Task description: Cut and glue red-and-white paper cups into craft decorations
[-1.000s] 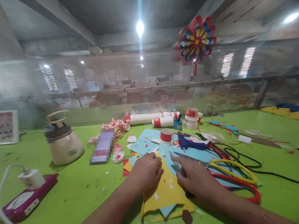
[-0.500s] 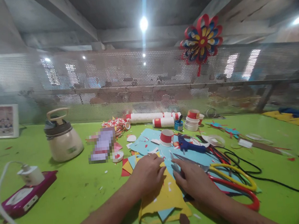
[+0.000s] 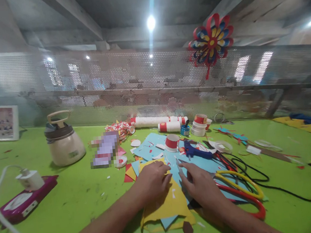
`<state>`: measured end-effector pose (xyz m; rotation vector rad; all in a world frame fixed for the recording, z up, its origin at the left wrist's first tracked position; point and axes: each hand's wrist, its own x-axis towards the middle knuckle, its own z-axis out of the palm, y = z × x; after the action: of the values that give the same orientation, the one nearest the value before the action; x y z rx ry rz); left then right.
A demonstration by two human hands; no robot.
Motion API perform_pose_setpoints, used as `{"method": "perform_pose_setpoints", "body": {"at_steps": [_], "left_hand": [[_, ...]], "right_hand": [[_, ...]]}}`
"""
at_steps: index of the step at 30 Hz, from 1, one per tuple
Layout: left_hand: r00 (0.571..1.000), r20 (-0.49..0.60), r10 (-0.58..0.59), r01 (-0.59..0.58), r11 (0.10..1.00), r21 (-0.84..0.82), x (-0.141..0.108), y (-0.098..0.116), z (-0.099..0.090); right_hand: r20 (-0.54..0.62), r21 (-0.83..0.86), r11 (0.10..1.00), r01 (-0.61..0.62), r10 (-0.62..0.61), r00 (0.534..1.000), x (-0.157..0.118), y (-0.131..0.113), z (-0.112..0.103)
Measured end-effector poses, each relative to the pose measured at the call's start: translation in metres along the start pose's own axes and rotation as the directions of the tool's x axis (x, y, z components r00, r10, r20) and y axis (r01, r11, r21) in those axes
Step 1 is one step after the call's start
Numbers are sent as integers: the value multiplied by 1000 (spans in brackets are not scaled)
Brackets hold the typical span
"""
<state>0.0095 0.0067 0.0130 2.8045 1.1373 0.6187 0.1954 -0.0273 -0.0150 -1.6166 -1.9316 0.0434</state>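
Since half a second before, the view had tipped slightly, the right hand (image 3: pixel 202 185) had come to hide the scissors' blades that showed beside it, and the near papers sat a touch further left. The yellow sheet (image 3: pixel 177 202) lay flat in front of the person, between the forearms, with white scraps on it and the corner of a blue sheet (image 3: pixel 169 221) poking out under its near edge. The left hand (image 3: pixel 153 180) rested on its far part, fingers curled and drawn close together; whether they pinched anything could not be told. The right hand was half-curled just beside the sheet, thumb and forefinger apart, with a slim pale piece (image 3: pixel 178 165) by the fingertip; its grip on that piece was unclear.

A brown hexagon (image 3: pixel 187 229) lay at the sheet's near edge. To the right were the looped handles of the scissors (image 3: pixel 260 193), one yellow, one red. Beyond the hands, a red-and-white paper cup (image 3: pixel 171 143) and a dark blue glue gun (image 3: pixel 199 152) sat on light blue paper (image 3: pixel 147 146). Farther back on the green table (image 3: pixel 70 205) lay a long white tube (image 3: pixel 156 121), near a small blue bottle (image 3: pixel 184 130).
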Motion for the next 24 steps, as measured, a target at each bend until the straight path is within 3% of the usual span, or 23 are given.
{"method": "perform_pose_setpoints", "body": {"at_steps": [9,18,24], "left_hand": [[999,-41,21,-24,996,-85,0,-1,1],[994,-91,60,-73,986,-150,1,-8,4],[983,-184,0,-37,979,-201,1,-11,0]], "right_hand": [[-92,152,987,-41,56,994,7,6,-8],[-88,298,944,-140,173,981,55,38,-61],[-26,237,955,-177,188,982,79,46,-71]]}}
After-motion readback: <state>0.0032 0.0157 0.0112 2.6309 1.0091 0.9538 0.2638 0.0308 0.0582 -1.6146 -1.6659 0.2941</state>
